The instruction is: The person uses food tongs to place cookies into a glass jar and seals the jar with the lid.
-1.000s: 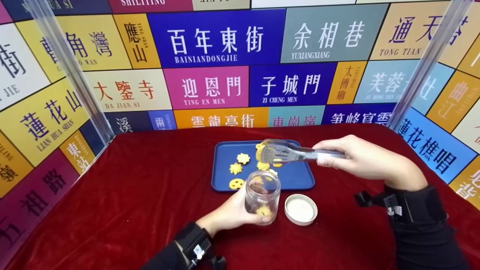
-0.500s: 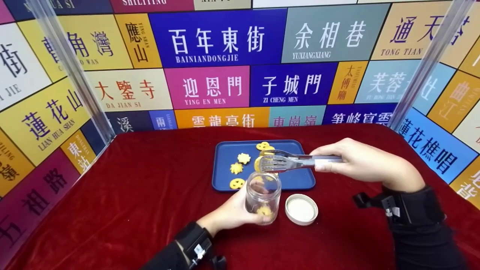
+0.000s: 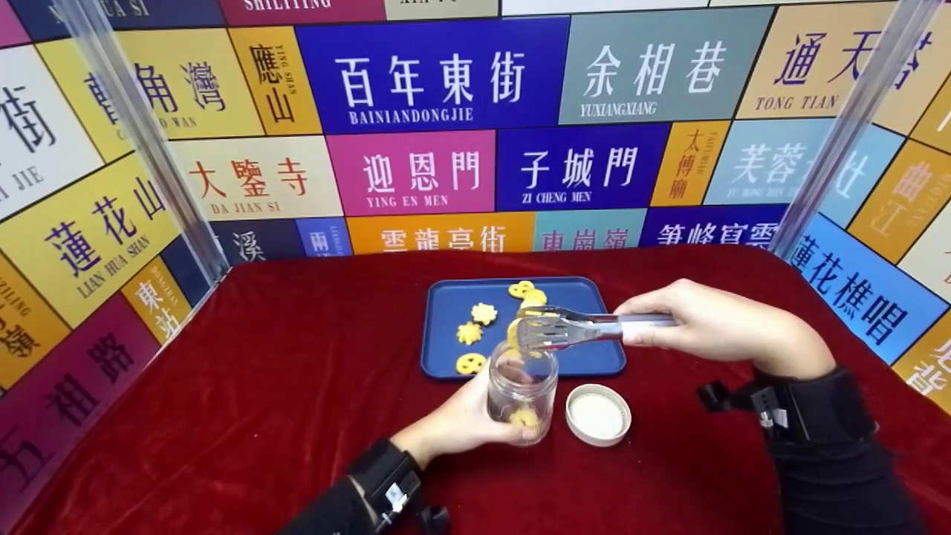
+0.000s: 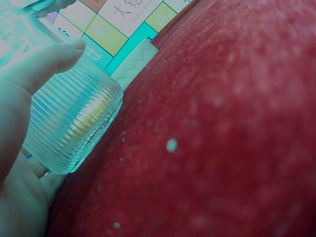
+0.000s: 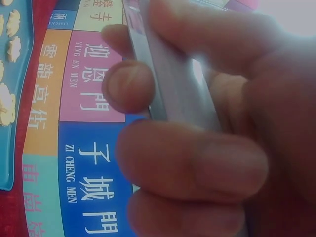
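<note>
At lower centre, the left hand (image 3: 462, 417) grips a glass jar (image 3: 521, 388), one cookie (image 3: 523, 418) visible inside, lid (image 3: 598, 416) off alongside. Centre right, the right hand (image 3: 695, 321) holds tongs (image 3: 568, 328), a second cookie (image 3: 513, 336) at the jar's mouth. Beyond, more cookies (image 3: 484, 313) are left on a blue tray (image 3: 444, 299).

At upper centre, a blue panel (image 3: 431, 80) reads "BAINIANDONGJIE", a grey panel (image 3: 657, 68) "YUXIANGXIANG", a pink panel (image 3: 411, 172) "YING EN MEN".

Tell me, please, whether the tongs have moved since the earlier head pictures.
Yes. Against the blue tray, the tongs have moved down the picture, toward the tray's near edge, with their tips now closer to the glass jar.
</note>
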Demonstrator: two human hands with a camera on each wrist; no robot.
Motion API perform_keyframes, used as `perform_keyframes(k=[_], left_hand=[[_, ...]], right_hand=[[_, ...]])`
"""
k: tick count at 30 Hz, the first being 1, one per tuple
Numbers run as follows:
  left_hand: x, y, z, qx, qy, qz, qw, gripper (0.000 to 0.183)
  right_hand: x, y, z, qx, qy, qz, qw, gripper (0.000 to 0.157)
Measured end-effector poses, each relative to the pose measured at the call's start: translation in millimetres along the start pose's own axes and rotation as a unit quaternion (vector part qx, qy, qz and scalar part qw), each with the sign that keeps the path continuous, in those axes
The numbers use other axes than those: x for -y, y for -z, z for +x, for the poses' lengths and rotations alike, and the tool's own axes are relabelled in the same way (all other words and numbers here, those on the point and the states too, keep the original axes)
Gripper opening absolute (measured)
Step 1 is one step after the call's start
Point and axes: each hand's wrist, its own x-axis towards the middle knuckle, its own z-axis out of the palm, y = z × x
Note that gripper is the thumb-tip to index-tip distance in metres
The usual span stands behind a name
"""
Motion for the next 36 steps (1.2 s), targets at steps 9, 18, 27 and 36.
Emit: perform_keyframes(k=[9,18,27,36], left_hand=[[0.5,0.7,-0.2,-0.002,0.008,0.005,1.0,0.105],[-1.0,0.3,-0.3,0.005,0.007,0.002,1.0,0.095],[-0.4,0.2,-0.6,0.003,0.006,0.003,1.0,0.09],[-1.9,0.1,-1.6,-0.001,0.018,0.007,0.9998,0.089]], right_hand=[[4,1.0,-1,0.003,-0.024,0.021,0.999,0.016],[2,0.1,0,-0.032,-0.068,0.031,0.997,0.025],[-11,-3.4,6,-0.077,-0.115,-0.001,0.99,0.032],[-38,-16.1,12,-0.034,-0.169,-0.056,0.984,0.041]])
